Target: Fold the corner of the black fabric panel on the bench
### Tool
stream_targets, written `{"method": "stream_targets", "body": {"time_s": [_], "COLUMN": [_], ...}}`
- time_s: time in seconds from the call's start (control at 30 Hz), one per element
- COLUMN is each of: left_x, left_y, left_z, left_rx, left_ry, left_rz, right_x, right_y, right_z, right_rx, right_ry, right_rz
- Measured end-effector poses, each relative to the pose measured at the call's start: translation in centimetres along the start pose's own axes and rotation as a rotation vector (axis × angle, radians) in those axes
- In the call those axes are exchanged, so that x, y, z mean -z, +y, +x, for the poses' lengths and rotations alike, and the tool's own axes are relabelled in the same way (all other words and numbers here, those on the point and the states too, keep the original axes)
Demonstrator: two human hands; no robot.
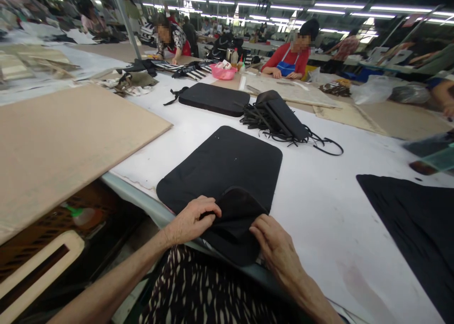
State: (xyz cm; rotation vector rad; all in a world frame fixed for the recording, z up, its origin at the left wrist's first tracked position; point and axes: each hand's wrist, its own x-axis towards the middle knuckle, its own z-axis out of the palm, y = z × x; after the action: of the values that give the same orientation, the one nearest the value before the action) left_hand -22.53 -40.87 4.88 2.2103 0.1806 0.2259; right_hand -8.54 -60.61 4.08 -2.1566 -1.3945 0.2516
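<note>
Pad (223,168) lies lower centre on the desk (319,196), its near corner folded up. I see my left hand (193,220) pinching that corner, right hand (275,246) flat, loosely open, on it. Soft, light, floppy, I judge: grip the edge.

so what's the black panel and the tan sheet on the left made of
Black panel: soft matte fabric, maybe felt or foam-backed; its near edge folds limply under the left hand. Tan sheet: likely cardboard or fibreboard, matte, flat, straight-edged.
</note>
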Motion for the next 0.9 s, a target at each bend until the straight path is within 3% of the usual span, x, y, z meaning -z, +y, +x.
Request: {"method": "stream_targets", "body": {"time_s": [0.17, 0.3, 0.47, 0.57, 0.67, 0.77, 0.9], "left_x": [0.2, -0.3, -0.9, -1.1, -1.0, -0.8, -0.6], "left_y": [-0.2, -0.7, -0.9, -1.0, -1.1, -1.2, -1.3], "left_z": [0.1, 0.1, -0.1, -0.1, -0.1, -0.1, -0.2], "left_rx": [-0.025, 0.039, 0.127, 0.13, 0.114, 0.075, 0.0], "left_ry": [-0.044, 0.025, 0.116, 0.13, 0.116, 0.095, 0.039], "left_rz": [0.002, -0.035, -0.1, -0.095, -0.091, -0.098, -0.076], "right_x": [0.0, 0.5, 1.0, 0.8, 0.5, 0.3, 0.1], "right_y": [-0.3, 0.0, 1.1, 1.2, 0.8, 0.6, 0.5], "right_z": [1.3, 1.5, -0.6, -2.0, -2.3, -1.8, -1.4], "right_rx": [-0.053, -0.089, -0.032, 0.102, 0.076, -0.027, -0.035], "right_ry": [0.055, 0.106, 0.278, 0.116, -0.098, -0.144, -0.115], "right_rz": [-0.035, -0.022, 0.007, -0.028, -0.013, 0.033, 0.036]}}
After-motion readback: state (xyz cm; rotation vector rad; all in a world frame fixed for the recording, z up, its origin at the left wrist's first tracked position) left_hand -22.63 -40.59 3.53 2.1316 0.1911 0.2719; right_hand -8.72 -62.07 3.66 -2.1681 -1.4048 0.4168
